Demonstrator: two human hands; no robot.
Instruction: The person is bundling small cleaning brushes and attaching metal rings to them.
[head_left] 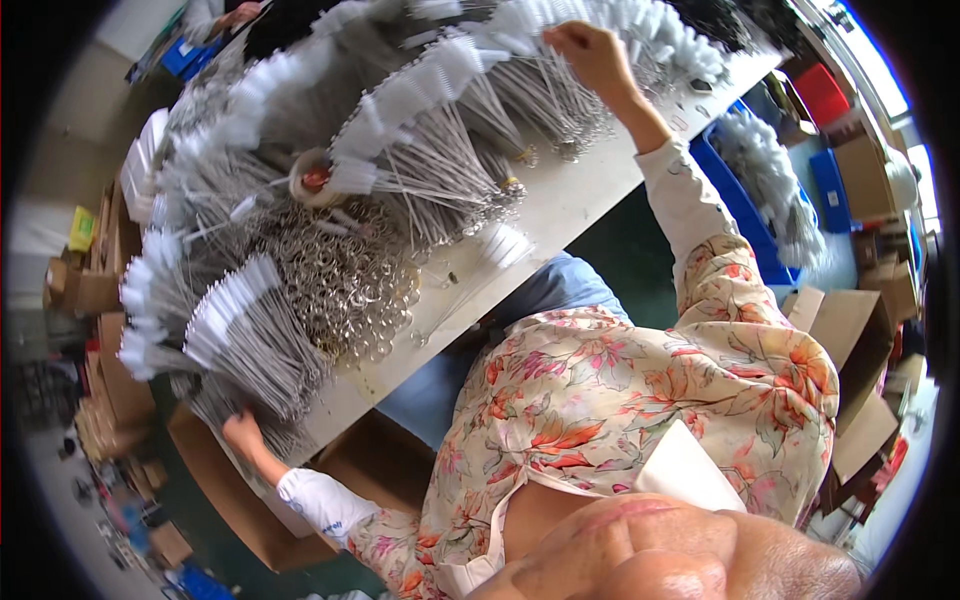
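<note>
Wire-handled cleaning brushes with white bristle heads cover much of the pale table [580, 205], many gathered in bundles. At the table's left end, my left hand [243, 437] is closed beside the wire handles of a brush bundle [255, 335]; what its fingers hold is hidden. My right arm stretches to the far side. There my right hand [588, 58] is curled closed at the white bristle heads of another brush bundle [560, 95], and I cannot make out what is in it. Between the hands lies a dense heap of brushes with shiny looped wire ends [345, 275].
A round white holder [310, 178] with orange inside stands among the brushes. To the right, a blue crate [740, 215] holds more white brushes. An open cardboard box [375, 460] sits below the near table edge. Another person's hand [240, 14] shows at the far left.
</note>
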